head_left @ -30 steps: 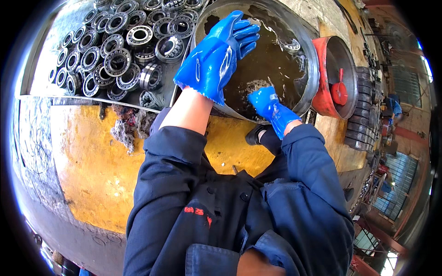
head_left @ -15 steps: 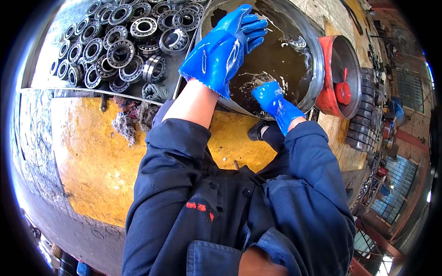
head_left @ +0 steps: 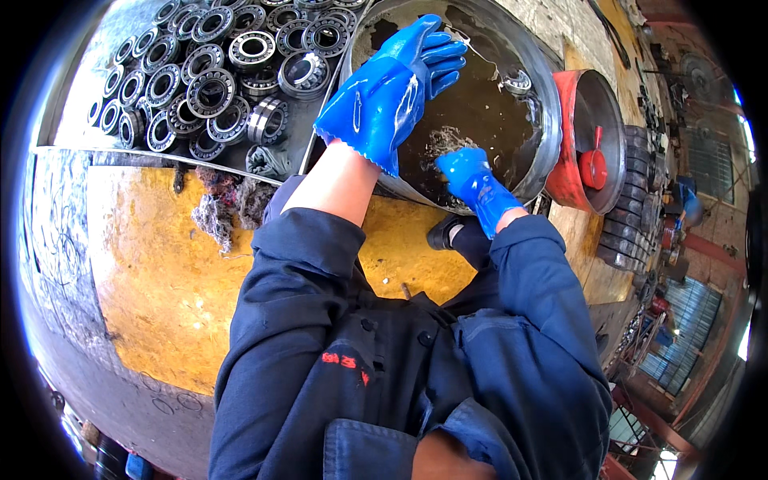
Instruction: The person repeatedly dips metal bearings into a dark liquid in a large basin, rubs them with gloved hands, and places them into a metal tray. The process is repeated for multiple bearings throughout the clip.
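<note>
Both hands wear wet blue rubber gloves. My left hand reaches over the left side of a round metal tub of murky brown liquid, its fingers stretched to the right, with nothing visible in them. Low over the near part of the tub, my right hand is curled in; its fingers face down and away, and whatever they hold is hidden. Frothy ripples break the liquid beside it. A shiny roller bearing sits partly in the liquid at the tub's right side.
A metal tray on the left carries many roller bearings and a grey rag. Right of the tub stands a red drum with a red scoop-like tool. Frayed rags lie below the tray on yellow flooring.
My left hand stays nearly in place, slightly lower in view. My right hand has shifted a little left and down, and the ripples beside it have changed shape.
</note>
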Tool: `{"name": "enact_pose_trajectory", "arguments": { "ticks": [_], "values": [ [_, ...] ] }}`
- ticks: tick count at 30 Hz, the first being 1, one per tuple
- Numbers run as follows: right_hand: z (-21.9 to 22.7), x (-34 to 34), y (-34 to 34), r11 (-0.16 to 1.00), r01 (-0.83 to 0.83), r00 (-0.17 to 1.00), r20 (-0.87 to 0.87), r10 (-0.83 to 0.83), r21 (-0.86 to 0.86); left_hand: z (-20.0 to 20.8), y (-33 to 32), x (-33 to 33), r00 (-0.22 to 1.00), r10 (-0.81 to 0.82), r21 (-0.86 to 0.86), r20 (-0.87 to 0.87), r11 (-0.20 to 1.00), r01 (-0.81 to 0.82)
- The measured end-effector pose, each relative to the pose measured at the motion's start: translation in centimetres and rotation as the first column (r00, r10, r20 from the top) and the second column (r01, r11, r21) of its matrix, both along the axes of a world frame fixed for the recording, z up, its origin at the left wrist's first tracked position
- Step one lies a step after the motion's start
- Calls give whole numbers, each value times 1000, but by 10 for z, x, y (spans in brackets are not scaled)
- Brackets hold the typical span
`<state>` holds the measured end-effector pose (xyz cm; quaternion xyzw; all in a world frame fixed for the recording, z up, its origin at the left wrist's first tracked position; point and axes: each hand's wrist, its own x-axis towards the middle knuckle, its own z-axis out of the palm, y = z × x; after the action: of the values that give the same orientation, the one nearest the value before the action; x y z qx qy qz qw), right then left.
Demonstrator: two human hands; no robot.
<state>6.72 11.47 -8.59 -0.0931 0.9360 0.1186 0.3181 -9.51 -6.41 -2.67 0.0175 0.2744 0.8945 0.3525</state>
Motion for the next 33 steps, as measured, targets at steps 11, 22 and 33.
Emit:
{"name": "enact_pose_trajectory", "arguments": {
  "ticks": [11, 22, 33],
  "values": [
    [-1, -7, -8, 991, 131, 991, 5, -131, -33, -5, -7, -5, 999, 4, 39, 46, 999, -5],
    [-25, 14, 26, 529, 707, 656, 156, -738, -470, 15, -5, 0, 998, -2, -49, 63, 999, 5],
    [-20, 3, 28, 758, 473, 852, 14, -523, -449, 16, -5, -3, 997, -26, -60, 75, 998, 31]
  ]
}}
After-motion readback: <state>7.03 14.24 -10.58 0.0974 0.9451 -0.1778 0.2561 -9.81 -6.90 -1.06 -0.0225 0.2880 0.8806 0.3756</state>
